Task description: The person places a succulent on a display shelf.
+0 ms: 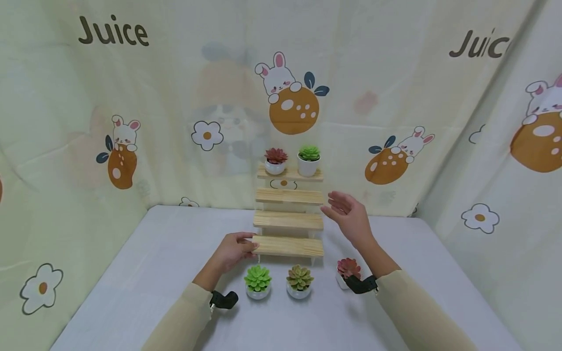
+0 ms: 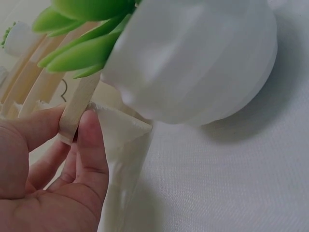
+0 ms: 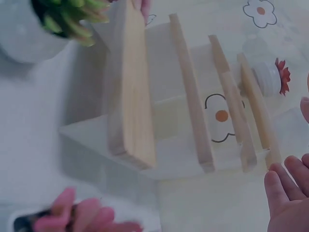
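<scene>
A wooden stepped shelf [image 1: 287,246] with pale boards on white side supports stands in mid-table. At the left end of its lowest board, my left hand [image 1: 231,252] pinches the wood between thumb and fingers; the left wrist view shows this grip [image 2: 84,159] closely. My right hand [image 1: 351,219] is raised just right of the upper boards, its fingers extended and holding nothing. On the top board sit a red potted succulent [image 1: 275,158] and a bright green one [image 1: 309,155] in white pots.
In front of the shelf stand a green potted succulent [image 1: 257,279] and a green-brown one [image 1: 299,279]. A pinkish-red succulent [image 1: 348,267] is partly hidden by the right wrist camera [image 1: 362,284]. Behind the white table [image 1: 175,258] hangs a printed curtain [image 1: 175,73].
</scene>
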Demonstrator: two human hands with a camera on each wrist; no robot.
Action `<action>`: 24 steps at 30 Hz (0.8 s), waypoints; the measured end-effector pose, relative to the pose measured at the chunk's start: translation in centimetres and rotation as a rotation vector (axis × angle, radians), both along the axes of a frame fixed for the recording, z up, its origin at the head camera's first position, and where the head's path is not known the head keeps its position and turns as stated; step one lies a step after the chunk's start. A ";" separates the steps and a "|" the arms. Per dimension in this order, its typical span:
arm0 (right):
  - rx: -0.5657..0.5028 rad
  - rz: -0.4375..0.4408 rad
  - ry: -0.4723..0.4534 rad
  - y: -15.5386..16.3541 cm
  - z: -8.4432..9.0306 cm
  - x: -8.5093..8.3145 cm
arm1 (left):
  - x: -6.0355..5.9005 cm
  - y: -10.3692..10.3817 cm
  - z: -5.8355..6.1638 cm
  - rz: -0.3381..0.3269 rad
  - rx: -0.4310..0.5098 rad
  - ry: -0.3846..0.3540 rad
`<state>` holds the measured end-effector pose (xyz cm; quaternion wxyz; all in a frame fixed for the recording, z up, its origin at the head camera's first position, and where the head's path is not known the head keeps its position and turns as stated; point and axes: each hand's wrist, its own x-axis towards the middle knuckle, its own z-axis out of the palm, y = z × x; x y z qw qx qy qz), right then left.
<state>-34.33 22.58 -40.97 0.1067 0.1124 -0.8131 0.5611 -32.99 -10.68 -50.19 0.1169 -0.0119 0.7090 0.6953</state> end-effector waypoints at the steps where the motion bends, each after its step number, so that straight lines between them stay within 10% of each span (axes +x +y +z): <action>1: 0.014 0.001 -0.008 0.2 -0.2 0.3 | 0.0 0.0 0.0 0.002 0.000 -0.003; 24: 0.023 -0.016 -0.036 3.9 -5.1 7.1 | 0.1 -0.1 -0.1 -0.009 0.008 0.013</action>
